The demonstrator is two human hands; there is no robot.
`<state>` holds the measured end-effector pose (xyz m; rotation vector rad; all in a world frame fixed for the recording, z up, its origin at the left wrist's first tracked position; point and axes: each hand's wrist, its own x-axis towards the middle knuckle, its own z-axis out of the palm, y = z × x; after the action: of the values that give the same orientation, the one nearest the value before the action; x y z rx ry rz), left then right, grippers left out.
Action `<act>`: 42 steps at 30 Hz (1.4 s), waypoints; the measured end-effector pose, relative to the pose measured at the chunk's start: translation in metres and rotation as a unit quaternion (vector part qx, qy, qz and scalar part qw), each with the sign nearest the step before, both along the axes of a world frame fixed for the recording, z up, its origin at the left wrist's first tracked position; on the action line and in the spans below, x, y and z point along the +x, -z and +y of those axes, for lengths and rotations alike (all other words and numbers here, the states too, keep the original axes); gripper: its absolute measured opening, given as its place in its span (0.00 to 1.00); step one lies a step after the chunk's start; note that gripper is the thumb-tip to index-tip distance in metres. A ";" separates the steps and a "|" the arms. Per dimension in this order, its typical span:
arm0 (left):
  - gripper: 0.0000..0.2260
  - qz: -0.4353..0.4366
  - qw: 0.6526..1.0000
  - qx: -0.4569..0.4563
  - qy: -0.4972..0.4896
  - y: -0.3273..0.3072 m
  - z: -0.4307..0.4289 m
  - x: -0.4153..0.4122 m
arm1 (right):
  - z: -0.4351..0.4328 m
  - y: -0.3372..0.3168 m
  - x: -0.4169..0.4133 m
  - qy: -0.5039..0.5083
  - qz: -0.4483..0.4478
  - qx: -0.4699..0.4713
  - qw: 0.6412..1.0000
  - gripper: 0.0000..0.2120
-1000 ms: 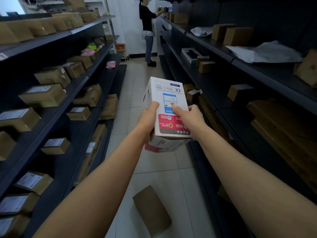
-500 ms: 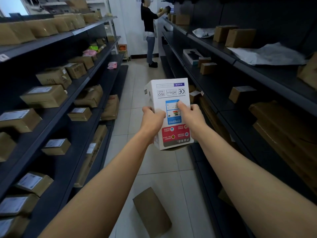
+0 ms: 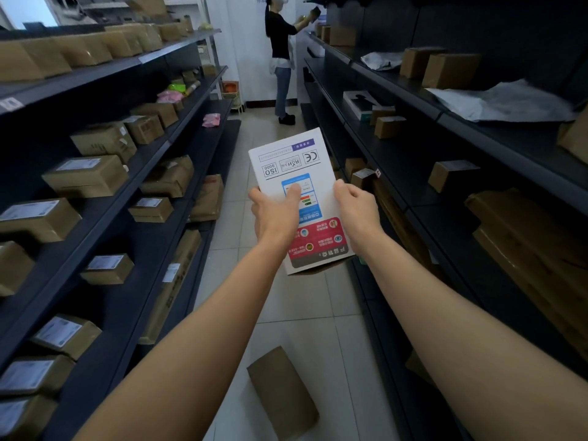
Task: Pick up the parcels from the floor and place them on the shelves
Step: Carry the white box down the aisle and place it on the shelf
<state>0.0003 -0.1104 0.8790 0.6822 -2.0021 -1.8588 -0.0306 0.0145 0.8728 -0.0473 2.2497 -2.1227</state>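
I hold a white printed box (image 3: 294,160) with blue and red labels at chest height in the middle of the aisle, its broad face turned up towards me. My left hand (image 3: 275,213) grips its left edge with the thumb on the blue label. My right hand (image 3: 354,210) grips its right edge. A brown cardboard parcel (image 3: 281,391) lies on the tiled floor below my arms. Dark shelves (image 3: 152,154) run along the left, and more dark shelves (image 3: 413,173) along the right.
The left shelves hold several brown labelled boxes (image 3: 86,176). The right shelves carry a few small boxes (image 3: 451,175) and grey plastic bags (image 3: 502,103), with bare stretches between. A person (image 3: 281,58) stands at the far end of the aisle, reaching to a right shelf.
The white box has tipped so its broad printed face now lies flatter towards me, and it has risen slightly. Both hands stay on its edges. The person at the far end lifted an item.
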 end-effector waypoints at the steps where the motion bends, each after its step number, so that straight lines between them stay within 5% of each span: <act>1: 0.20 -0.001 1.000 -0.002 0.000 0.000 0.000 0.000 | 0.000 -0.001 -0.002 0.007 -0.004 -0.005 1.000 0.12; 8: 0.22 0.007 1.000 -0.004 0.021 -0.001 -0.001 0.000 | 0.000 -0.011 -0.010 -0.004 -0.013 -0.013 1.000 0.06; 13: 0.25 0.009 0.999 0.014 0.030 -0.005 -0.007 0.000 | 0.006 -0.019 -0.012 -0.072 -0.118 0.014 0.990 0.32; 15: 0.26 0.014 1.000 -0.011 0.025 -0.005 -0.005 0.002 | 0.011 -0.020 -0.015 -0.087 -0.140 0.040 0.985 0.35; 22: 0.32 -0.040 0.988 -0.144 0.048 -0.011 0.000 -0.003 | 0.017 -0.019 -0.011 -0.048 -0.177 0.030 0.983 0.31; 26: 0.47 -0.131 0.983 -0.079 0.099 -0.016 0.002 -0.004 | 0.018 -0.016 -0.011 -0.031 -0.181 0.090 0.979 0.27; 29: 0.42 -0.166 0.971 0.031 0.169 -0.015 -0.003 -0.007 | 0.022 -0.013 -0.012 -0.028 -0.185 0.132 0.973 0.22; 34: 0.24 -0.180 0.959 0.040 0.213 -0.015 -0.011 -0.008 | 0.028 -0.010 -0.013 -0.035 -0.214 0.114 0.970 0.13; 42: 0.14 -0.144 0.973 0.054 0.171 0.004 -0.019 -0.004 | 0.027 -0.017 -0.019 -0.076 -0.172 0.050 0.981 0.07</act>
<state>-0.0038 -0.1298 0.8753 0.7067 -2.3369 -2.1838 -0.0492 0.0418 0.8901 0.1366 2.0735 -1.7799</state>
